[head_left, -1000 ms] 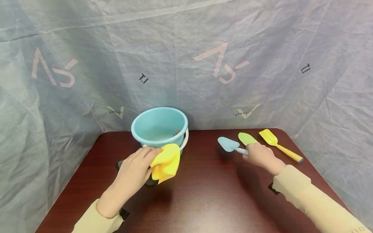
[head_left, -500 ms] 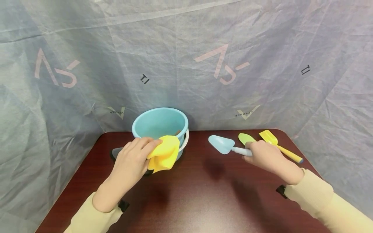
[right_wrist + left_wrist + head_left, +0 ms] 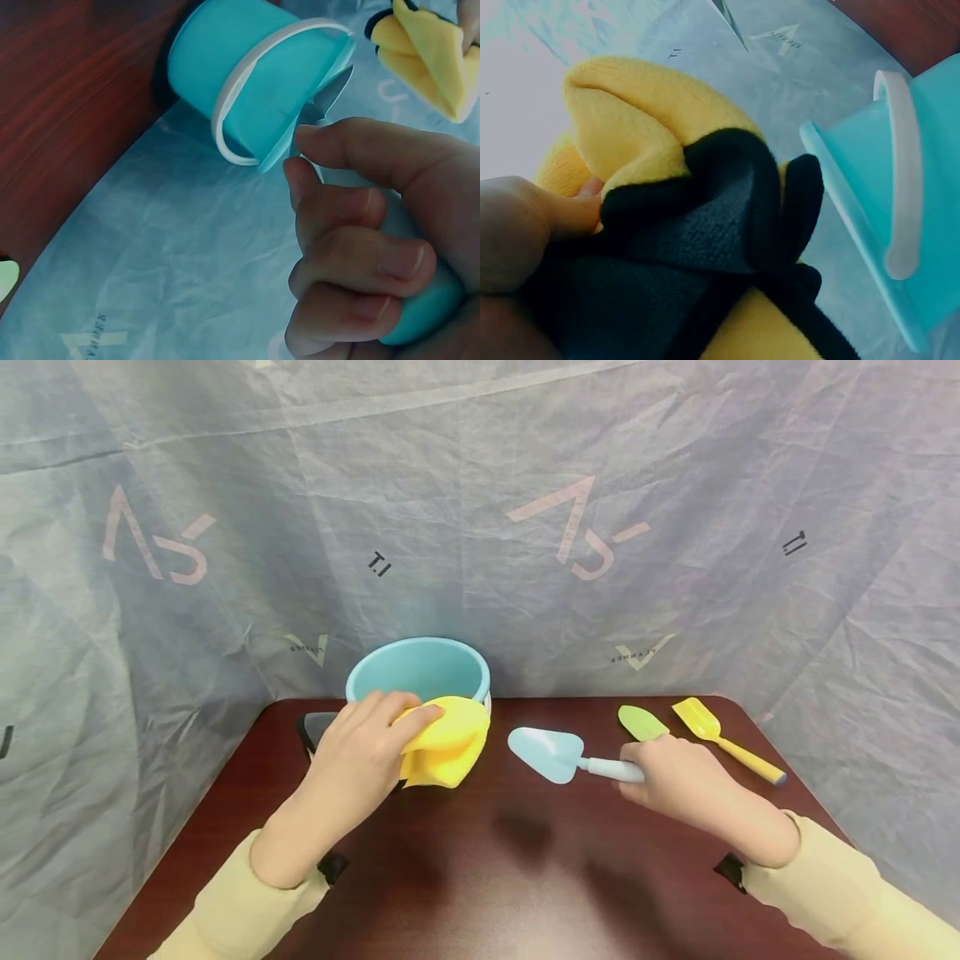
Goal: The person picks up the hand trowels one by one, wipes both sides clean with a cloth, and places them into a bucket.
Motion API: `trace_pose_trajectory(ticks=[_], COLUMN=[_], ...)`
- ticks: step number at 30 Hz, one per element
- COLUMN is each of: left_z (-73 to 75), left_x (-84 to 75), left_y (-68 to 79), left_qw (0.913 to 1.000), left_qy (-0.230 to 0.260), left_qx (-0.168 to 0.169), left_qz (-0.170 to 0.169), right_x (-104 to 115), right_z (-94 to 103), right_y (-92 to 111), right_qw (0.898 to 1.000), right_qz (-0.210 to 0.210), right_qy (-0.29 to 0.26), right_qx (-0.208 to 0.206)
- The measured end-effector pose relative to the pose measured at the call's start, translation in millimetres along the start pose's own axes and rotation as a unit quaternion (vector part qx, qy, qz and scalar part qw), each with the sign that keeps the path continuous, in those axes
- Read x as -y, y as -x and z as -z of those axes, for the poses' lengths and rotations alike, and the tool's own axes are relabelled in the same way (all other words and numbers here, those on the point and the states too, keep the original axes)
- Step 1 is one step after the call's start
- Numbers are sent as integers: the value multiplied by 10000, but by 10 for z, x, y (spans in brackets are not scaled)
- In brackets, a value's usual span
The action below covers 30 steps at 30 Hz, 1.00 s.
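Head view: L hand [image 3: 358, 742], R hand [image 3: 673, 775] apart, both loaded.
L hand: pinches yellow cloth [image 3: 450, 742] nr. bucket [image 3: 420, 667] front; loose folds may snag it.
R hand: grips blue trowel [image 3: 551, 755] by hdl., aloft; slack grip could let it rotate.
Bucket: might tip if knocked.

The head view is looking forward and down over the surface [image 3: 517, 902], taking in the left hand [image 3: 360, 747], the right hand [image 3: 678, 785] and the fabric backdrop [image 3: 465, 468] from farther off. The left wrist view is facing the yellow-and-black fabric piece [image 3: 697, 225] at close range, while the right wrist view is peering past nearby fingers [image 3: 360, 259]; both are sitting well off upright and are sharing the bucket [image 3: 206, 52] and that piece.
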<state>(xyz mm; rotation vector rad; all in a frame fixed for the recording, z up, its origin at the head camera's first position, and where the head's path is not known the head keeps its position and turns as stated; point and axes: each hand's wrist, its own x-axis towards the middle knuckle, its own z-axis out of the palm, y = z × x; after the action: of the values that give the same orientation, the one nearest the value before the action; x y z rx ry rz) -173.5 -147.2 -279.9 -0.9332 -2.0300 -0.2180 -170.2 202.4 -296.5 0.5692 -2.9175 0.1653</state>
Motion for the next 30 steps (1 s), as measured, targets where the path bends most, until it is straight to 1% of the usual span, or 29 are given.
trace_pose_trajectory(ticks=[4, 9, 15, 21, 25, 30], left_z=[-20, -39, -68, -142, -187, -249], left_x=[-37, -121, -234, -328, -385, -461], left_y=[-86, -179, -270, -310, -320, -328], left_qw=[9996, 9989, 9957, 9888, 9815, 9679], left_qy=[92, 116, -9, -124, -264, -489], left_qx=[-85, 136, 609, 1146, 1542, 2098], left_qz=[-246, -425, -693, -949, -1100, -1296], right_x=[52, 109, 141, 176, 197, 219], right_z=[10, 8, -31, -66, -80, -85], right_y=[17, 18, 8, 2, -9, -23], right_qw=[9997, 9987, 9956, 9929, 9915, 9901], right_qz=[229, 498, 861, 1012, 1102, 1199], right_qy=[59, 108, 347, 570, 612, 609], right_qx=[-36, -91, -112, -248, -321, -399])
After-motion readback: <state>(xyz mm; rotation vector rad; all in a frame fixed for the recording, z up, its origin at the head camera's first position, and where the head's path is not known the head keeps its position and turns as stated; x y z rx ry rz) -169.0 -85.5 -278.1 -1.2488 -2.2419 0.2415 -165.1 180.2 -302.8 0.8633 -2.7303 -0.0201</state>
